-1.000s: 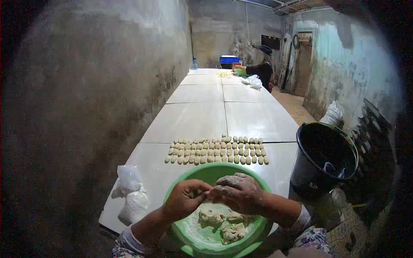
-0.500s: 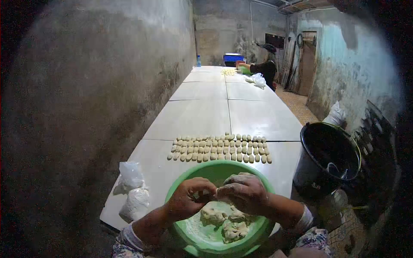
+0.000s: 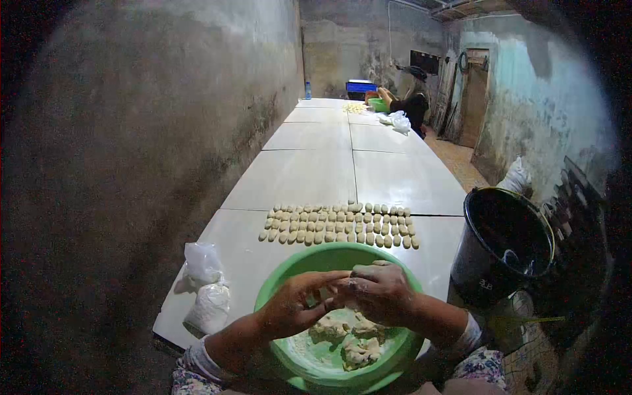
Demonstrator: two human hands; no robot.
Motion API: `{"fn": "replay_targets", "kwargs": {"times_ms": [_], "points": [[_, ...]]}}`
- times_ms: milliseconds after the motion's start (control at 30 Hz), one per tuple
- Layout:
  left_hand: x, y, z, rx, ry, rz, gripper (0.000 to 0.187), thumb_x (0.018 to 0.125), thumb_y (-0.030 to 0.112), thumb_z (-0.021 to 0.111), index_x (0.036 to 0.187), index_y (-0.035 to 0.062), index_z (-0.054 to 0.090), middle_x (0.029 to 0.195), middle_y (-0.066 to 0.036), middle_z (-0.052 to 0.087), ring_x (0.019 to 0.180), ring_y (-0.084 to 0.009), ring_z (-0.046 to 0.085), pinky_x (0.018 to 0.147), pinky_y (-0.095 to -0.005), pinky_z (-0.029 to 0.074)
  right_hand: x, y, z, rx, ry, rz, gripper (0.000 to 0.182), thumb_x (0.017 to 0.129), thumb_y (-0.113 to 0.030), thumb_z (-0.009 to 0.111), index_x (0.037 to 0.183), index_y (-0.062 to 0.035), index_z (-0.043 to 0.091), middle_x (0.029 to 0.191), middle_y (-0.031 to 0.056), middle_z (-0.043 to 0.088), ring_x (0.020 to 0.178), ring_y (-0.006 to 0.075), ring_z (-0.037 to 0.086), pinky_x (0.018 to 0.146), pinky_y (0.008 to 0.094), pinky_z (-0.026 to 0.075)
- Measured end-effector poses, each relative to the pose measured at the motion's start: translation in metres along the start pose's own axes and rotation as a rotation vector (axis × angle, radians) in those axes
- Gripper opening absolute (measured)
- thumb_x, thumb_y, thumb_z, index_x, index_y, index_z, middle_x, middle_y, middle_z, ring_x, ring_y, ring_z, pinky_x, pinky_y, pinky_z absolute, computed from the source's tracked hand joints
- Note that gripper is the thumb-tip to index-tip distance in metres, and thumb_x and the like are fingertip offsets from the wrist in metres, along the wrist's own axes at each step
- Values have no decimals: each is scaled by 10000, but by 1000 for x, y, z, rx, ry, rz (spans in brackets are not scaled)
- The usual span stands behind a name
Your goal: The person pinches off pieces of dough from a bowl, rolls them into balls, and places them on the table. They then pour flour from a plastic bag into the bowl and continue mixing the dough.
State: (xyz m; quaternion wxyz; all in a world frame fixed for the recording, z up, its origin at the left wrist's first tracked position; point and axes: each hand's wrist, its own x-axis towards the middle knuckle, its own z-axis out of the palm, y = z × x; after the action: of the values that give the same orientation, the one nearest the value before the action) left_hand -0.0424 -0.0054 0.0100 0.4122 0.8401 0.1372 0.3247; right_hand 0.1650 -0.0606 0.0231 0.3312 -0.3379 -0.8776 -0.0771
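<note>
A green basin (image 3: 273, 289) stands at the near end of the long table, with white flour and several lumps of dough (image 3: 361, 352) inside. Over the basin, my left hand (image 3: 303, 304) reaches in from the left, its fingers extended and touching the other hand. My right hand (image 3: 378, 289), dusted with flour, is curled closed; whatever lies between the hands is hidden. Beyond the basin's far rim, small oval dough pieces (image 3: 339, 227) lie in several rows on the white tabletop (image 3: 296, 178).
Two clear bags of white powder (image 3: 209, 306) sit at the table's left edge. A large black bucket (image 3: 484, 263) stands at the right. At the far end, a person (image 3: 411, 105) reaches toward another green bowl (image 3: 378, 105) near a blue crate (image 3: 361, 87).
My left hand's fingers have straightened and moved right against my right hand. The far person's arm has lifted a little. The view has shifted slightly.
</note>
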Motion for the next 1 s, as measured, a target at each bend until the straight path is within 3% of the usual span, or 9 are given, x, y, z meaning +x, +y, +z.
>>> {"fn": "replay_targets", "kwargs": {"times_ms": [33, 233, 300, 433, 500, 567, 667, 900, 1000], "points": [[0, 0, 0, 48, 44, 96, 391, 864, 97, 647, 1236, 38, 541, 963, -88, 643, 880, -140, 612, 755, -268, 489, 2, -2, -4, 26, 34, 11, 328, 772, -180, 673, 1067, -80, 569, 825, 111, 592, 657, 312, 611, 544, 409, 501], [-2, 1, -3, -31, 85, 8, 240, 796, -71, 622, 1021, 10, 644, 898, -93, 640, 833, -165, 614, 732, -289, 493, 6, -2, 2, 149, 163, 35, 329, 779, -153, 695, 1084, -98, 585, 825, 123, 589, 649, 293, 615, 533, 373, 508], [-1, -3, -4, 4, 116, 93, 242, 767, -78, 621, 994, 3, 644, 879, -95, 638, 823, -185, 613, 740, -302, 489, 7, -2, 3, 154, 160, 65, 319, 794, -142, 685, 1095, -107, 587, 829, 129, 592, 655, 295, 618, 541, 374, 512], [-2, 0, -4, -13, 111, 15, 119, 801, -11, 625, 918, 4, 632, 921, -108, 639, 872, -182, 611, 784, -304, 483, 6, -2, 1, 144, 140, -33, 325, 810, -139, 663, 1120, -88, 578, 864, 151, 612, 713, 328, 629, 581, 387, 524], [-2, 2, -3, -4, 126, -37, 134, 815, 27, 647, 947, 5, 634, 966, -115, 630, 901, -177, 602, 814, -305, 473, 5, -3, -1, 66, 127, -29, 332, 811, -137, 657, 1127, -74, 574, 883, 155, 619, 732, 337, 631, 594, 393, 527], [1, 5, -5, -78, 138, 64, 171, 843, 113, 664, 980, 10, 665, 922, -114, 629, 871, -188, 596, 794, -316, 471, 4, -3, -2, 81, 109, 38, 331, 808, -154, 653, 1122, -79, 576, 899, 152, 623, 756, 345, 632, 616, 416, 528], [0, -2, -7, -99, 121, -20, 175, 861, 127, 652, 983, 3, 667, 923, -103, 631, 878, -169, 591, 800, -311, 468, 1, -2, -2, 7, 144, -55, 342, 791, -140, 643, 1124, -94, 583, 913, 141, 624, 777, 338, 631, 631, 433, 524], [2, 2, -5, -169, 63, -117, 166, 883, 154, 624, 940, 0, 652, 891, -90, 636, 870, -170, 598, 799, -311, 475, -6, 3, 1, -32, 22, 3, 350, 771, -150, 624, 1119, -119, 597, 971, 122, 619, 849, 318, 622, 699, 430, 514], [2, 3, -8, 17, 17, -142, 233, 926, 198, 571, 936, -23, 645, 848, -111, 635, 811, -164, 595, 731, -309, 467, -5, 1, -1, -106, -31, 6, 340, 777, -178, 629, 1106, -103, 588, 998, 123, 613, 879, 317, 617, 739, 439, 504]]}}
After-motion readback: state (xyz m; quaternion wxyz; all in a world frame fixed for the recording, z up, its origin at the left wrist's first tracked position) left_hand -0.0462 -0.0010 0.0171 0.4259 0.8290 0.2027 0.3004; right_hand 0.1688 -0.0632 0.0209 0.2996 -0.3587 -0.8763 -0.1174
